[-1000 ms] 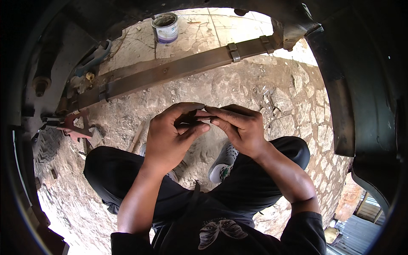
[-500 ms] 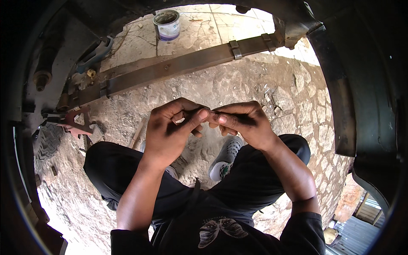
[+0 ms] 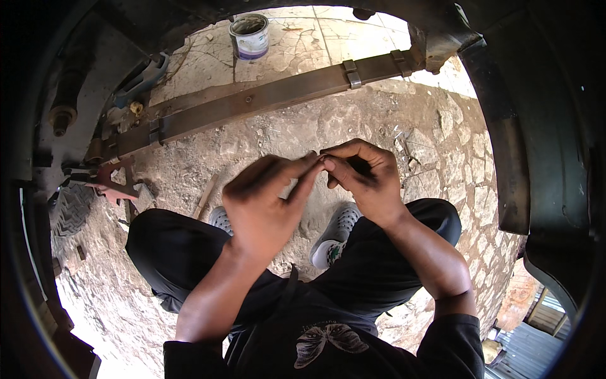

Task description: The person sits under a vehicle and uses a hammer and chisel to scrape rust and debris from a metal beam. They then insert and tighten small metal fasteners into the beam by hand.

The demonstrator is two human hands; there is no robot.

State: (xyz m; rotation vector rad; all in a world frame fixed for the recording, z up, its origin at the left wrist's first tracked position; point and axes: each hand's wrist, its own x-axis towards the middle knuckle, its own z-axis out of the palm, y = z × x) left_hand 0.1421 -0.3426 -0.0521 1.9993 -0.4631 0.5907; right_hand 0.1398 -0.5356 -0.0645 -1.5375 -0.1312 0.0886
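Observation:
My left hand [image 3: 268, 196] and my right hand [image 3: 368, 179] meet at their fingertips in front of me, above the ground between my knees. The right thumb and forefinger are pinched together, and whatever lies between them is too small to make out. Against that pinch rest the thumb and forefinger of my left hand, closed toward each other and slightly blurred. Beyond both hands runs a long, rusty leaf spring [image 3: 214, 106] with metal clips around it; neither hand touches it.
A paint can [image 3: 250, 38] stands on the pale slabs beyond the spring. At the left are a shock absorber [image 3: 63, 107], a reddish metal stand [image 3: 117, 183] and part of a treaded tyre [image 3: 71, 211]. Dark vehicle panels [image 3: 549, 139] close in on the right. Rough stone paving [image 3: 467, 208] lies below.
My left hand has turned, its back now more toward me, and its fingers have straightened toward the right fingertips. My right hand has risen slightly and its fingers have bunched into a tighter pinch.

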